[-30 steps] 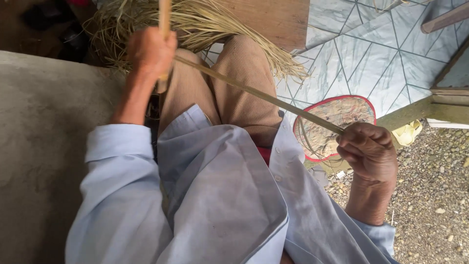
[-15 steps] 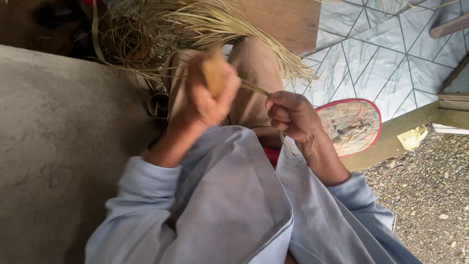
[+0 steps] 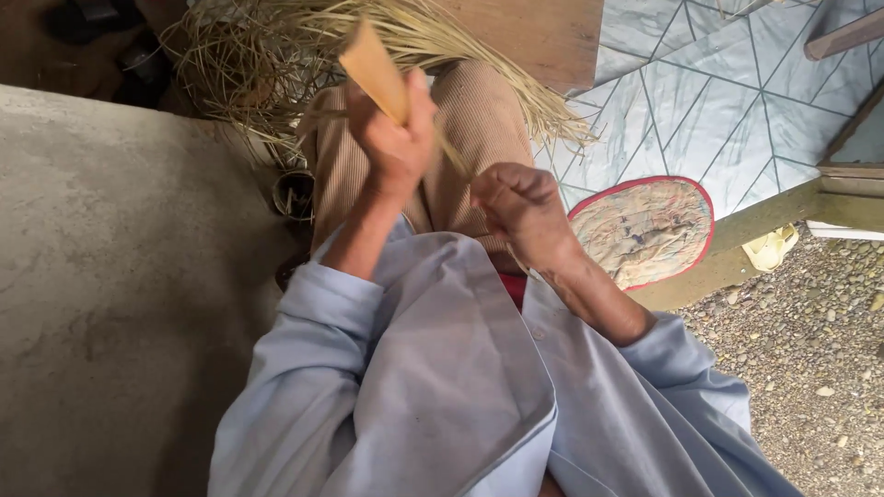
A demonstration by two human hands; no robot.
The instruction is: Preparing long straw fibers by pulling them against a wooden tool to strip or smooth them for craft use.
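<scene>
The left hand (image 3: 391,138) gripped a flat tan bamboo strip (image 3: 373,66) slanting up-left, while the right hand (image 3: 520,204) pinched its thin lower end.

Seen from above, a seated person's two arms reach forward over their lap, both in loose pale blue sleeves pushed back from the wrists. The left hand (image 3: 394,138) is raised higher, above the tan-trousered knees (image 3: 460,120), its forearm bare and angled upward, fingers curled in a closed grip with the thumb pointing up. The right hand (image 3: 517,204) sits lower and just to the right of the left hand, near it but apart, clenched in a fist, knuckles up, wrist bent slightly inward. The right forearm slants back down toward the body, with the elbow bent.
</scene>
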